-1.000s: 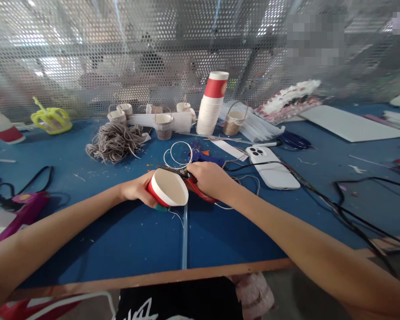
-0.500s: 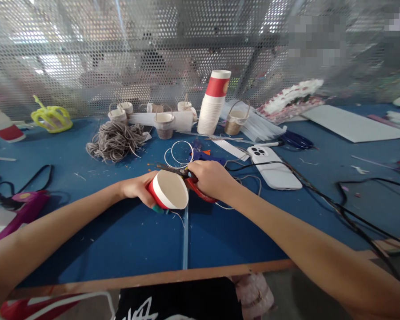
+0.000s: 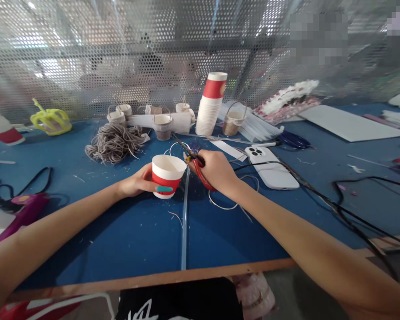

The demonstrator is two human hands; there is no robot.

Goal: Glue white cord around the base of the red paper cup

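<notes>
Left hand [image 3: 133,184] gripping short red-banded white paper cup [image 3: 167,176] upright at frame centre. Right hand [image 3: 216,171] clenched on red-handled scissors [image 3: 195,162]; best kept steady, blades near rim

Matt paper cup [image 3: 167,177], glossy red plastic scissors handles [image 3: 202,177], blue cloth-like tabletop [image 3: 120,240], perforated metal screen [image 3: 120,58]

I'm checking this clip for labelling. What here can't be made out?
Head view only:
- Scissors: handles hidden inside the right hand.
- Paper cup: far side covered by the left hand; inside bottom out of sight.
- Behind the perforated screen: blurred shapes only.
- Pink tool: cut off by the left edge.
</notes>
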